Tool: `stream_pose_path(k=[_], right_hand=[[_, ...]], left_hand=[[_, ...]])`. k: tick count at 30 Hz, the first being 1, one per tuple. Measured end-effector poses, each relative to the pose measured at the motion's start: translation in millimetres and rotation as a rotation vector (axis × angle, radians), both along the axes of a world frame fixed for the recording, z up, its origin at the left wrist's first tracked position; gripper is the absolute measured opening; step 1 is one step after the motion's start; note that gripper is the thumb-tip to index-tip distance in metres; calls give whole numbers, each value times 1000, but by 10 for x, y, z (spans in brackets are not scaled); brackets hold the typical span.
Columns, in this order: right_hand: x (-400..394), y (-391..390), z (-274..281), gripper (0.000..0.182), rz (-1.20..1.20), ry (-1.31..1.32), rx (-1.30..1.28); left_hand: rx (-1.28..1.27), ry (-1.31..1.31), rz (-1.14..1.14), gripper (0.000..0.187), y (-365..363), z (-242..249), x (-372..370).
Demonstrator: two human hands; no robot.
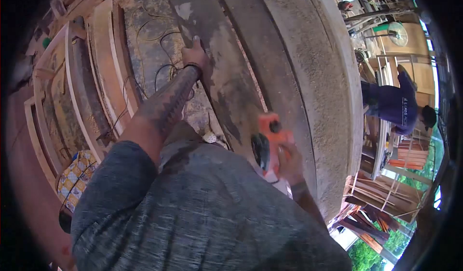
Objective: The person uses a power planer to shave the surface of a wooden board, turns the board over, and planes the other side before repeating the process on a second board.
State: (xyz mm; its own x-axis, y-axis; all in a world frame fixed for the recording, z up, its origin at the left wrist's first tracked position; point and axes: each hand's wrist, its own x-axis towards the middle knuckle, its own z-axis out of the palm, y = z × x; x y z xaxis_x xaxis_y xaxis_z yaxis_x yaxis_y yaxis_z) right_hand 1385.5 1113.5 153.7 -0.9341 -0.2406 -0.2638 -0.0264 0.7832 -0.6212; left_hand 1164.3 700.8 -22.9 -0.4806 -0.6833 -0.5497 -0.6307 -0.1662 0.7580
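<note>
My right hand [291,164] is closed around the handle of an orange electric planer [274,143] with a black side cover and a black front knob. The planer sits on a long, dark wooden board [226,73], near its close end, and is slightly blurred. Farther up, my left hand [195,56] grips the board's left edge, thumb on top and the other fingers mostly hidden. Pale, worn patches mark the board's face. A second dark board [270,44] lies alongside to the right, with a narrow gap between them.
Right of the boards runs a dusty, sawdust-covered surface [318,54]. Wooden frames [72,78] stand on the left, and black cables [166,68] lie on the floor. A patterned cushion [77,177] is at lower left. Another person [393,102] bends over at far right, near a fan [397,33].
</note>
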Motion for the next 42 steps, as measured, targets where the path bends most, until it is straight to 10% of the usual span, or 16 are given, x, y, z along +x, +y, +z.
stream_pose_path(k=[15, 17, 24, 33, 38, 40, 42], right_hand=[[-2204, -1761, -35, 32, 159, 270, -52], [-2524, -2078, -35, 39, 147, 226, 2], [-3789, -3141, -269, 40, 231, 369, 50], [-5459, -4403, -564, 32, 263, 190, -197], [-5268, -4265, -576, 29, 377, 200, -153], [-4671, -3703, -654, 30, 897, 933, 360], [-3643, -3179, -558, 37, 365, 323, -68]], left_hand=[[118, 379, 21, 71, -75, -246, 83], [-444, 267, -258, 64, -146, -846, 74], [278, 277, -427, 55, -786, -172, 588], [-154, 90, -867, 42, -1498, -958, 1609], [-58, -32, -864, 44, -1607, -1052, 1770], [204, 107, -666, 45, -1616, -1336, 1686], [374, 203, -530, 46, -1569, -1315, 1465]])
